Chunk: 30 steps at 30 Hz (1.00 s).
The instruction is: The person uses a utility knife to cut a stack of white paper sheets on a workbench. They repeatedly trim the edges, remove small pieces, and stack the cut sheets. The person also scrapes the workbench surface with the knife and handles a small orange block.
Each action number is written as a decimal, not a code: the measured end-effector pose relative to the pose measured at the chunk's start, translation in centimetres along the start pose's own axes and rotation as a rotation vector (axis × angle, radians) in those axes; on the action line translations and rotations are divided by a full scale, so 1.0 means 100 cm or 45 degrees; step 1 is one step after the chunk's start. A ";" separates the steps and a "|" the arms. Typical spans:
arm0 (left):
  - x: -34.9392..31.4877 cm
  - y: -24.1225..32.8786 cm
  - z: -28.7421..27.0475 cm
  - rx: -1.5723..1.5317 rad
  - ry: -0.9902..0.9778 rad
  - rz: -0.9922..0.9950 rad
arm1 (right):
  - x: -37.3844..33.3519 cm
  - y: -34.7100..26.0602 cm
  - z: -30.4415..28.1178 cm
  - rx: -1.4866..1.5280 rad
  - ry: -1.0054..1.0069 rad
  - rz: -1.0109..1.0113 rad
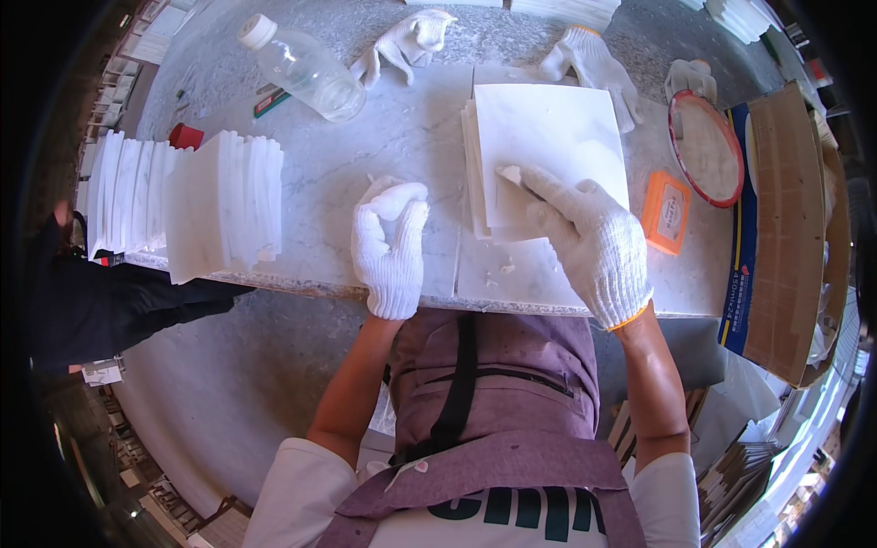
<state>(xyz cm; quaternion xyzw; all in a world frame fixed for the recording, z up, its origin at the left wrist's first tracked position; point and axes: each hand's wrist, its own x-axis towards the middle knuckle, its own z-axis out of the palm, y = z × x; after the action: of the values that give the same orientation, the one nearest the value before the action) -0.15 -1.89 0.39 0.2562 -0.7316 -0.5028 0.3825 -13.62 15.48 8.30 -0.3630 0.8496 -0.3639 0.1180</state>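
Note:
My left hand [391, 247], in a white knitted glove, is raised near the table's front edge. Its fingers curl round toward the thumb, leaving a loop with nothing visible inside. My right hand [598, 242], gloved in white with an orange cuff edge, reaches over a stack of square white tiles [553, 128]. Its thumb and forefinger come together above the top tile, and a small dark-edged bit shows at the fingertips, too small to name. Small white crumbs [505, 268] lie in front of the stack.
White tiles [224, 201] stand on edge at the left. Farther back are a clear plastic bottle [311, 73], loose white gloves [406, 44] and a small red cup [185, 137]. An orange box [666, 213], a red-rimmed round dish [671, 137] and a cardboard box [776, 237] stand at the right.

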 end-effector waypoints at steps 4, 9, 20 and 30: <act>0.002 -0.003 0.002 0.035 0.015 0.046 | 0.002 0.003 0.004 -0.041 0.021 -0.029; 0.001 -0.003 0.001 0.076 0.023 0.060 | -0.009 -0.005 -0.003 -0.337 -0.097 -0.028; 0.001 -0.003 0.002 0.076 0.017 0.051 | 0.002 0.008 0.011 -0.163 0.107 -0.161; 0.000 -0.012 -0.001 0.173 0.029 0.212 | -0.020 -0.007 -0.008 -0.303 -0.089 -0.064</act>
<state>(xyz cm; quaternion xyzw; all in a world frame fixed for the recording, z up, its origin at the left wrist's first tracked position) -0.11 -2.36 -0.70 0.2255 -0.7784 -0.4157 0.4128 -12.20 17.00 9.17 -0.4082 0.8728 -0.2504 0.0946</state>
